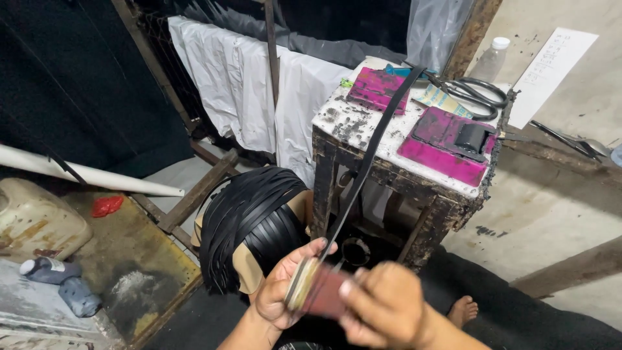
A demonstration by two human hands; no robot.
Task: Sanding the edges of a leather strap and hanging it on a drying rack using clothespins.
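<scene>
From the head camera, your left hand (280,288) is cupping a stack of thin card-like pieces (299,285), fingers curled closed around its edge so it is staying squared. Your right hand (382,304) is blurred; it is pinching a reddish-brown piece (327,293) against that stack. A long black strap (369,155) is running from your fingers up onto the small stained table (363,129), which is keeping it taut and untangled. Scissors (476,94) and pink blocks (447,146) are lying on that top, and cut black strips (249,207) are draping just beside the table.

The wooden stand (414,194) and strap bundle (249,220) crowd the front; open floor (551,220) lies right.
</scene>
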